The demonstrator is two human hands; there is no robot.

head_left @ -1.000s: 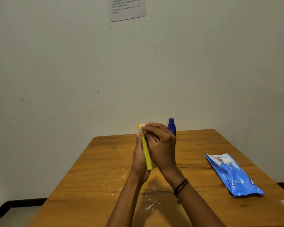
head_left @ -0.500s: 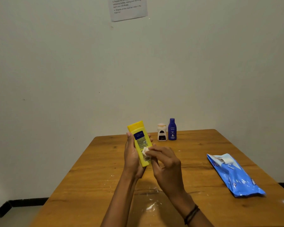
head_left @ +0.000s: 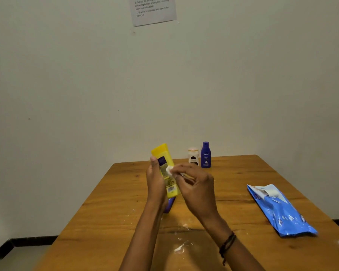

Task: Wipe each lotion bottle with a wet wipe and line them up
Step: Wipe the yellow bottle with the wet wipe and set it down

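Note:
My left hand (head_left: 155,182) holds a yellow lotion bottle (head_left: 167,169) upright above the wooden table (head_left: 233,204), its label side toward me. My right hand (head_left: 196,186) pinches a small folded white wet wipe (head_left: 169,170) and presses it against the bottle's label. A small white bottle (head_left: 193,156) and a dark blue bottle (head_left: 205,155) stand side by side at the table's far edge. Part of another dark blue bottle (head_left: 169,205) shows below the yellow one, behind my left wrist.
A blue wet-wipe pack (head_left: 282,210) lies on the right side of the table with its flap open. White smears and crumbs (head_left: 179,248) mark the tabletop near me. A wall with a paper note (head_left: 154,9) stands right behind the table.
The yellow bottle turned from edge-on to label-facing. My right hand slid the wipe from the cap down the bottle, then back up the label. The white bottle came into sight.

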